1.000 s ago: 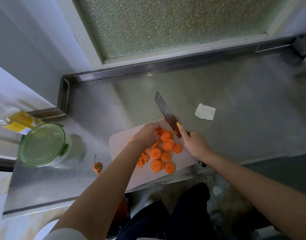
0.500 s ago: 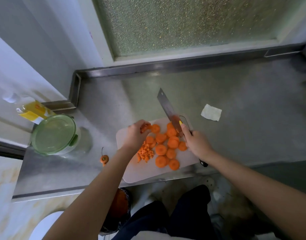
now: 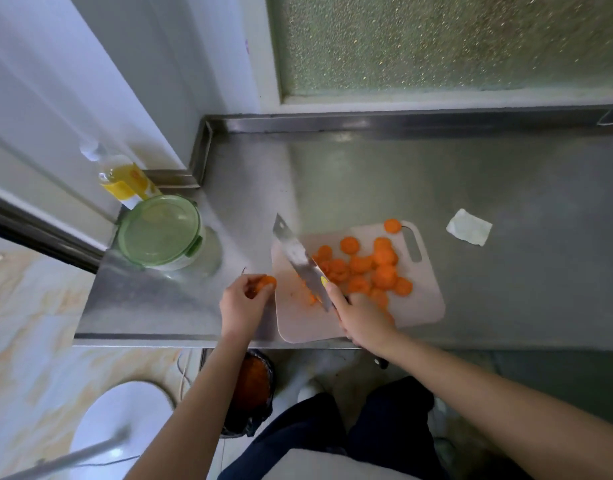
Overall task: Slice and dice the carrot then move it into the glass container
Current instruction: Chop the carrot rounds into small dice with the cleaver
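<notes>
Right grip [image 3: 362,317], head view: the fingers were wrapped round the handle of the knife [image 3: 298,258], with the forefinger laid along the spine, probably to steady the blade. The blade pointed toward the far left corner of the cutting board [image 3: 426,306] and sat low over the board's left part.

Left grip [image 3: 244,303] pinched a carrot piece [image 3: 265,283] between thumb and fingertips. It was just off the board's left edge, above the worktop [image 3: 505,188]. Whether the piece was a slice or the stem end could not be told.

Carrot slices [image 3: 367,268] were heaped on the centre and right of the board, which kept the left part free as a cutting zone. A few diced bits [image 3: 313,299] lay beside the blade. By this layout, slicing looked complete and dicing barely begun.

The glass container [image 3: 163,232] stood near the worktop's left edge, well apart from the board. Its green lid was on and would need removing before any transfer.
</notes>
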The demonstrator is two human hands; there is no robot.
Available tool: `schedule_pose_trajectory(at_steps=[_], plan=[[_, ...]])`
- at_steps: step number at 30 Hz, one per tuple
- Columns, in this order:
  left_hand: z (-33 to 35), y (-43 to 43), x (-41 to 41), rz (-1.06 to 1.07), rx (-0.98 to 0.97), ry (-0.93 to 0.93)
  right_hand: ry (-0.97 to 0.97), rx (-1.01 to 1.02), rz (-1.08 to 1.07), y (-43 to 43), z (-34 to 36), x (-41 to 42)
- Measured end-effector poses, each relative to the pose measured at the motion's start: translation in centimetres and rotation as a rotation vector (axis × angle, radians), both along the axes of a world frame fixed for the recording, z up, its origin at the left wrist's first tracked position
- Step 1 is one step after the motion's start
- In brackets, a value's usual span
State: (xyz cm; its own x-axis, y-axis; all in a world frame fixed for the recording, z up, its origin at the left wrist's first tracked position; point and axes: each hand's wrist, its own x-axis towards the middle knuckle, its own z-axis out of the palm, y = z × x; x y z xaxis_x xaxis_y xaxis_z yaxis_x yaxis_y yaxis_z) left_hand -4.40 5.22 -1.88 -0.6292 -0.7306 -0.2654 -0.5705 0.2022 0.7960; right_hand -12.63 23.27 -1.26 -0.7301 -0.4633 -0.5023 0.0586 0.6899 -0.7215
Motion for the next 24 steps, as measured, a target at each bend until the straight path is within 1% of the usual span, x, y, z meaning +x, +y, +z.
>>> schedule_pose_trajectory(at_steps=[3,6,9,11,15,17,20,24], plan=[[-0.1,0.1,0.8,0.023,0.002,-0.005,0.026,-0.006,0.060,-0.8,-0.3,1.5],[-0.1,0.2,1.1,0.052,0.009,-0.007,0.004,-0.036,0.086,-1.3,-1.0,2.2],[-0.3,0.4,1.2,0.067,0.033,-0.017,-0.007,-0.010,0.071,-1.3,-1.4,2.1],[-0.4,0.7,1.2,0.068,0.067,-0.014,-0.005,0.006,0.022,-1.1,-1.4,1.6],[-0.5,1.7,0.7,0.017,0.084,-0.033,0.035,0.081,-0.055,-0.1,-1.4,0.0],[-0.5,2.3,0.3,0.006,0.098,-0.056,0.047,0.079,-0.067,0.3,-1.5,-0.5],[-0.6,3.2,-0.3,-0.028,0.108,-0.070,0.057,0.107,-0.056,0.3,-1.4,-0.3],[-0.8,3.9,-0.8,-0.098,0.075,-0.064,0.074,0.148,-0.032,-0.1,-0.4,0.2]])
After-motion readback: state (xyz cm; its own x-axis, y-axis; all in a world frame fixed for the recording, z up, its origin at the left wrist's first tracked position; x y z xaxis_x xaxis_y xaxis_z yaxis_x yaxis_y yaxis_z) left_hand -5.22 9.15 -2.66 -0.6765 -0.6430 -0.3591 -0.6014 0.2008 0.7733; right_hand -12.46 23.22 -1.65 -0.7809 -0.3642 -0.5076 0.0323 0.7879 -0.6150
